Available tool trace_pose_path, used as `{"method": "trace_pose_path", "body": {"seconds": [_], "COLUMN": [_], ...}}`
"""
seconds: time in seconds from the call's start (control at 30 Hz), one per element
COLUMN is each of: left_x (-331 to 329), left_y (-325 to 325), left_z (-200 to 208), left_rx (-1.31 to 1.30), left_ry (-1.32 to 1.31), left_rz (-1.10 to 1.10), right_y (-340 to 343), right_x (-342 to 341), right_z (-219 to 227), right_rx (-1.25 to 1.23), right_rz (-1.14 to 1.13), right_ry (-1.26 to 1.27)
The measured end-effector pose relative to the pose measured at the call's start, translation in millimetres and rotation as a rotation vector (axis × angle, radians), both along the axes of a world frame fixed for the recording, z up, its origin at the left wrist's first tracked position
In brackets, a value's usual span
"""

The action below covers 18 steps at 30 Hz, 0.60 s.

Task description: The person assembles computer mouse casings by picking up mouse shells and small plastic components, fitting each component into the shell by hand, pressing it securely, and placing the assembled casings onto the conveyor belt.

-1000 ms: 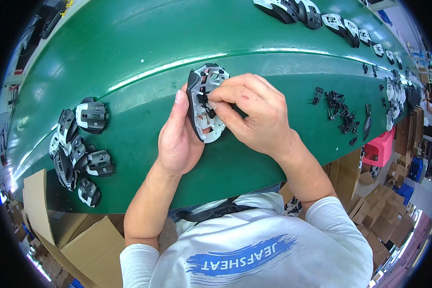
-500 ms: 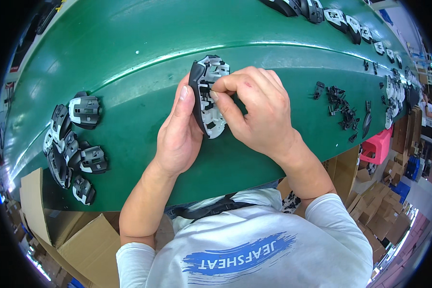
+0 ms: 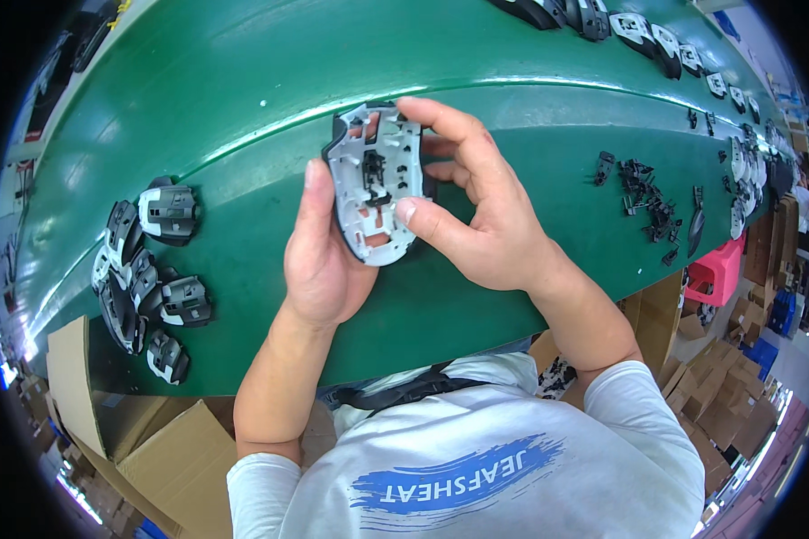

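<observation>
Cupped the upturned mouse shell in L hand, thumb along its L edge, other fingers mostly hidden behind but partly showing thru the openings, so curled round it in a cradle hold. Held it above the counter, approx. centre of view, pale inner side w/ ribs & slots facing up. Had a black insert lying lengthwise nr mid-shell, plus tiny black bits toward the R side. Spread R hand round the R edge: thumb tip at lower R rim, index tip at upper R corner, wide gap btwn the two, rest partly behind the shell. Couldn't tell whether truly gripping or only touching; saw no separate part btwn those fingers. Judging by this pose, needed a steady L palm underneath, thumb on the edge only, clear of ribs & slots. Prob. called for a light R thumb, pressure spread rather than poked at one spot, given likely flex in thin walls. Also wanted a level hold, in case of loose bits, plus a quick check along the insert for tilt; couldn't confirm whether fully seated. Saw well off to the R a pile of small black plastic parts; to the L, a cluster of black-&-white mouse shells.
</observation>
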<state>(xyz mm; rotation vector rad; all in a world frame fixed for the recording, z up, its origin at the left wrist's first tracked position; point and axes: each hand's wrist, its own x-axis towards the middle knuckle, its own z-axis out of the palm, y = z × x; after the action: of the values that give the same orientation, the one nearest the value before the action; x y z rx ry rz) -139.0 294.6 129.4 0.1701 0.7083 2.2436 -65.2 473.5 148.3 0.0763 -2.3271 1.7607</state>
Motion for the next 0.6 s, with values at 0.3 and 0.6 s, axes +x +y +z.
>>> {"method": "trace_pose_path", "body": {"seconds": [0.3, 0.6], "left_x": [17.4, 13.5], "left_y": [9.6, 5.3], "left_z": [14.8, 4.3], "left_rx": [-0.482, -0.559], "left_ry": [0.365, 0.464], "left_rz": [0.153, 0.157], "right_y": [-14.3, -16.8], "right_x": [-9.4, -9.8], "right_z": [-6.2, -18.2], "right_rx": [-0.368, -0.139], "right_rz": [-0.137, -0.217], "right_ry": [-0.09, 0.041]}}
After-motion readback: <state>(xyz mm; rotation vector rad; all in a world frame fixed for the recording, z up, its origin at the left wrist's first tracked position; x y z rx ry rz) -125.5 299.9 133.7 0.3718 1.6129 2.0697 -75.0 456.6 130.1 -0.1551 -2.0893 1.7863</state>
